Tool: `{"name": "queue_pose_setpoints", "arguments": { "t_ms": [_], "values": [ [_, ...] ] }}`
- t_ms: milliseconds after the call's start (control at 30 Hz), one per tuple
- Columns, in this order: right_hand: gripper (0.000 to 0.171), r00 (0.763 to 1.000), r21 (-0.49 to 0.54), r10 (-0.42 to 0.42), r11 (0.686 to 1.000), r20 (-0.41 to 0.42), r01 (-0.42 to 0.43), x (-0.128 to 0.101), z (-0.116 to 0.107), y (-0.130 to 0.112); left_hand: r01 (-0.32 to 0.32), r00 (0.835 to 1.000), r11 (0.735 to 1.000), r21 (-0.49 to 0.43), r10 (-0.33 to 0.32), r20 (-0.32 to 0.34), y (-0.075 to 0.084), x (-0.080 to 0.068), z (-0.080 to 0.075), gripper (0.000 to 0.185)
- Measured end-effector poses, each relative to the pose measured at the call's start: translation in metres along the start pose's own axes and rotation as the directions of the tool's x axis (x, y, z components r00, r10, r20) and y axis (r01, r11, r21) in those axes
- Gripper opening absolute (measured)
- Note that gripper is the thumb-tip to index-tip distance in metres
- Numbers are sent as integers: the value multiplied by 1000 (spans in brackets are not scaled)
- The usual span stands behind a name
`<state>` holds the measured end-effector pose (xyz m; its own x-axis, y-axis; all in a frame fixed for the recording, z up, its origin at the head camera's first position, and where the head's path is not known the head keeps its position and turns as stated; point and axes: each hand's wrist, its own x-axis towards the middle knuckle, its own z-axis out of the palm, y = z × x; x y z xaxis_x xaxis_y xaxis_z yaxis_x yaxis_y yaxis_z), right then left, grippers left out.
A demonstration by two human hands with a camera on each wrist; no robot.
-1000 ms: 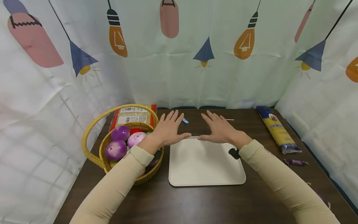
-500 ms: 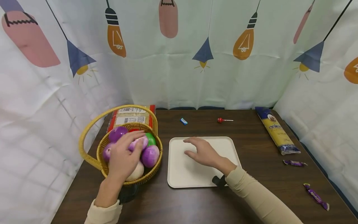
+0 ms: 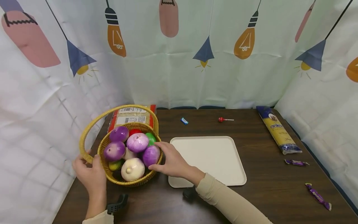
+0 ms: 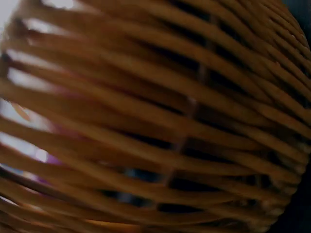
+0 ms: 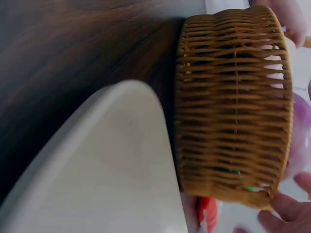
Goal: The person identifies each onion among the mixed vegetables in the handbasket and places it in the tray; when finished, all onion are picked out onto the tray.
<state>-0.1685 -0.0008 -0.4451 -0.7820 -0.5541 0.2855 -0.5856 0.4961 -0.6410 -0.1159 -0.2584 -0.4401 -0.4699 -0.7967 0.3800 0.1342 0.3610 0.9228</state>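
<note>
Two hands flank a woven basket [image 3: 131,182] on the dark tabletop [image 3: 268,193]. The left hand [image 3: 90,174] grips the basket's left side, its fingers [image 3: 81,161] curled round the base of the looped handle [image 3: 84,137] and the thumb lying against the rim. The right hand [image 3: 172,161] rests against the opposite side with its fingers [image 3: 162,144] only slightly bent, touching the rim and the purple onion [image 3: 151,155] just inside it; whether they actually clasp anything I cannot tell. Between the two sets of fingers the basket holds more purple onions [image 3: 114,151], a pale pink one [image 3: 137,142], a white one [image 3: 132,169], and bits of green and red produce behind. In the left wrist view the wicker wall [image 4: 155,116] fills the whole frame, very close. In the right wrist view the basket stands just beside the cream tray [image 5: 107,170]. That tray [image 3: 218,161] lies directly right of the right fingers. Beyond the fingers, behind the basket, lies a packet [image 3: 131,116]; farther right sit a blue sweet [image 3: 184,121], a red lollipop [image 3: 222,119], a pasta bag [image 3: 278,129] and two purple sweets [image 3: 296,162].
</note>
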Motion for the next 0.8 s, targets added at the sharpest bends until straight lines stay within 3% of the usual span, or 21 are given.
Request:
{"name": "queue_pose_setpoints", "arguments": {
  "t_ms": [100, 200, 267, 400, 467, 567, 667, 800],
  "values": [
    [83, 1000, -119, 15, 993, -5, -16, 7, 10, -1, 150, 985, 986, 78, -156, 74, -15, 4, 3, 21],
    [86, 999, -186, 5, 982, -51, -14, 11, 18, -2, 193, 976, 978, 78, -199, 85, -25, 8, 6, 22],
    [88, 996, -158, 5, 987, -84, -18, 11, 20, -2, 184, 978, 980, 80, -190, 80, -29, 9, 7, 20],
    [88, 989, 23, -5, 1000, -146, 8, 8, 14, -3, 144, 987, 987, 75, -149, 65, -32, 11, 10, 19],
    [87, 985, 147, -1, 989, -173, 27, 5, 7, -2, 143, 988, 988, 55, -146, 57, -34, 11, 11, 18],
    [83, 980, 306, 53, 952, -189, 8, -1, -7, 5, 160, 986, 987, 23, -160, 52, -37, 12, 12, 18],
    [81, 968, 413, 173, 907, -182, -84, -9, -17, 22, 171, 984, 985, 14, -171, 57, -38, 12, 11, 18],
    [86, 921, 489, 353, 840, -164, -235, -19, -23, 53, 174, 982, 984, 25, -175, 69, -40, 12, 11, 19]
  ]
}}
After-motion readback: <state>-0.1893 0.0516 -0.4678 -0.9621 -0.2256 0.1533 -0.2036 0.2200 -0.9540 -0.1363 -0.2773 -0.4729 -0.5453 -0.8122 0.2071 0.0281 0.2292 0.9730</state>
